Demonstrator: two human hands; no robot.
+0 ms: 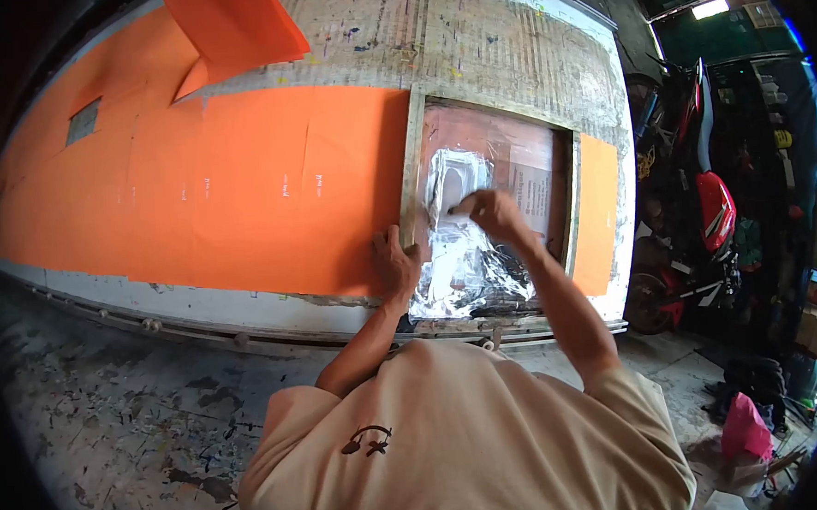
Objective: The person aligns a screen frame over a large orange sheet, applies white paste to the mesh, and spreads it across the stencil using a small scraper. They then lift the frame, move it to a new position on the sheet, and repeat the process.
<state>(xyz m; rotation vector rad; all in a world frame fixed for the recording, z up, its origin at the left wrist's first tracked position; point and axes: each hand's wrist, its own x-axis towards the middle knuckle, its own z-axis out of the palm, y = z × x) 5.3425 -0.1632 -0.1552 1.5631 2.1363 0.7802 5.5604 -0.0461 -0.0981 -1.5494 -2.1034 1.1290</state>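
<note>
A wooden screen-printing frame [413, 153] lies over orange sheets on the long table. White ink [455, 262] is smeared thickly across the left and near parts of its mesh, and faint printed lettering shows through on the right. My left hand [397, 260] grips the frame's left bar near the front corner, thumb on the bar and fingers outside it. Over the middle of the mesh, my right hand [494, 215] is closed, slightly blurred, around a small dark-edged thing that I cannot make out.
Orange sheets [257, 189] cover the table's left side, one with a rectangular gap. A bent orange sheet [230, 29] rises at the far edge. Another orange strip [598, 213] lies right of the frame. A red motorcycle [717, 211] and a pink bag [745, 427] are at right.
</note>
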